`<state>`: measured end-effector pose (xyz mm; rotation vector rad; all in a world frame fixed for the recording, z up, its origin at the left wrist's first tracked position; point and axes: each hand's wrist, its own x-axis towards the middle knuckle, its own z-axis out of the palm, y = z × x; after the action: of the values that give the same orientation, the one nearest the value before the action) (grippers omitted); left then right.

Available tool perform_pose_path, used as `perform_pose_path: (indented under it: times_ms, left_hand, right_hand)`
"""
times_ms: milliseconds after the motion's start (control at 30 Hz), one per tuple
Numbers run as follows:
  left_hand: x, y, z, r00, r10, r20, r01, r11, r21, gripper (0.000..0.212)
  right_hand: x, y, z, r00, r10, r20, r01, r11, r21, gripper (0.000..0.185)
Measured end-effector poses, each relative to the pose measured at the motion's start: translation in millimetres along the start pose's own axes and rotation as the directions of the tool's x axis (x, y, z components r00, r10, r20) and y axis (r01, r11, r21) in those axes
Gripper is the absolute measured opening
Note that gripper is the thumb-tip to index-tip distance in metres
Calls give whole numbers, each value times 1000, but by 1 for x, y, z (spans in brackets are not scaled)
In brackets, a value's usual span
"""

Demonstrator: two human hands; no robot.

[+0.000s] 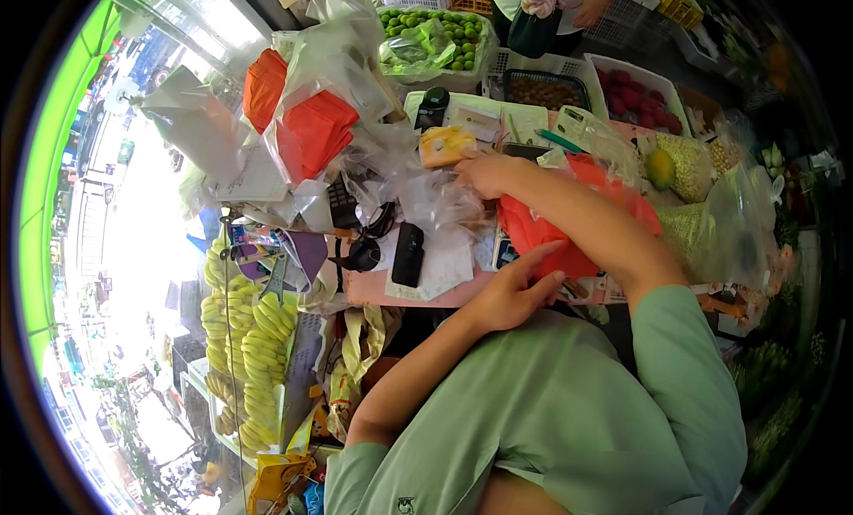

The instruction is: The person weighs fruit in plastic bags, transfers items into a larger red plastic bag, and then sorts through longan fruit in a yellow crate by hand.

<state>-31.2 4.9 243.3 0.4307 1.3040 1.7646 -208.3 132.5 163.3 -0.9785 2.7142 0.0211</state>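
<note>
My right hand [483, 172] reaches across the counter [373, 290] to the near edge of a yellow soft pack [445, 146]; whether its fingers grip the pack or the clear plastic bags [436, 198] beside it cannot be told. Close to my body, my left hand [523, 292] rests at the counter's front edge, fingers apart, by a red plastic bag [550, 225]. That bag lies partly under my right forearm. A black phone-like object [408, 254] lies on papers left of my hands, and another device [505, 252] shows partly beside the red bag.
Red bags [313, 132] and white bags crowd the counter's left. Purple holder [303, 255] with scissors stands above bananas [263, 355]. Limes [466, 32], a crate of dark red fruit [636, 98] and bagged pale-green produce [683, 168] lie beyond. A person [566, 8] stands across the counter.
</note>
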Motion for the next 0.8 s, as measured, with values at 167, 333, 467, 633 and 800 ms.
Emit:
perform_pose_path:
  times_ms: [167,333,467,633,800]
  left_hand:
    - [-9,5,-13,990,10,-137,0,997,72,59]
    - [0,0,-13,981,-1,-196,12,998,56,57]
    - [11,3,-13,939,-21,-345,9,999,-37,47]
    - [32,18,-21,887,280,-367,-308,951,-20,50]
    - [63,30,-11,871,380,-312,-399,917,6,70]
  right_hand:
    - [5,28,-14,999,49,-12,-28,741,671,35]
    - [-43,21,-93,812,113,-572,218,851,477,42]
    - [-114,26,-182,568,16,-823,251,949,192,34]
    - [-208,10,-260,501,181,-846,82,963,255,10]
    - [-250,-4,-254,487,565,-666,-91,791,604,30]
